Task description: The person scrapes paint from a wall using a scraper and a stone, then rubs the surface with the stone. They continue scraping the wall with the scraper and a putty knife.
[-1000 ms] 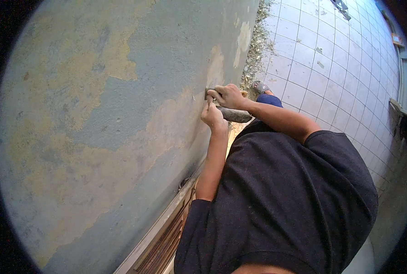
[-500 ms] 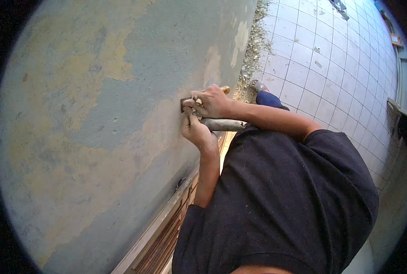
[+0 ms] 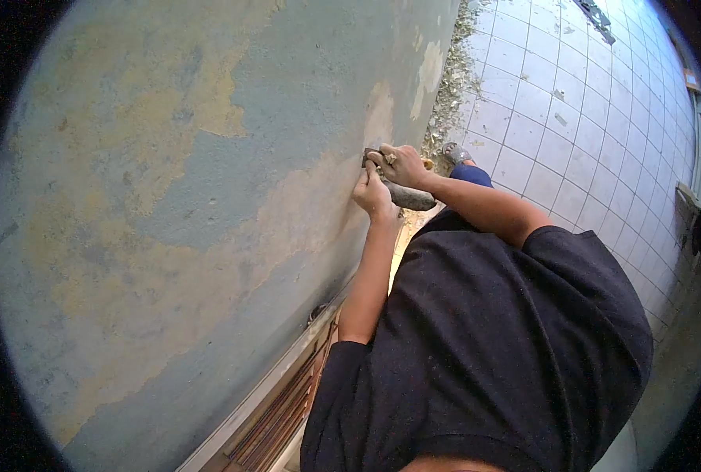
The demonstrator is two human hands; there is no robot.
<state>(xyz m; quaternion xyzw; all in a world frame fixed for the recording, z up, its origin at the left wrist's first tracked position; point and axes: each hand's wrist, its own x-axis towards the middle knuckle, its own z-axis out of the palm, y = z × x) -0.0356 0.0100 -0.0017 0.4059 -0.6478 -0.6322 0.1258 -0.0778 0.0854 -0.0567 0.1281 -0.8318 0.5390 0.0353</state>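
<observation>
Both my hands are together against the wall [image 3: 287,197], where the paint is patchy blue-green, yellow and bare pinkish. My right hand [image 3: 405,167] is closed around a scraper; its yellowish handle end [image 3: 427,164] pokes out past the hand. The scraper's dark flat blade [image 3: 371,156] meets the wall. My left hand [image 3: 372,195] has its fingers pressed on the blade from below, close to the right fingertips. Pale flakes cling about the fingers. Just below the hands shows a grey, rounded, elongated object [image 3: 410,197] whose kind I cannot make out.
Paint chips and rubble [image 3: 454,86] lie along the foot of the wall on the white tiled floor [image 3: 555,102]. My foot in a grey sandal [image 3: 454,153] stands beside them. A brown slatted frame [image 3: 280,417] borders the wall low down. A dark object [image 3: 596,20] lies farther off.
Both hands and the scraper have moved right and slightly up in the view, along the wall. The camera view has shifted a little too. The grip looks the same.
</observation>
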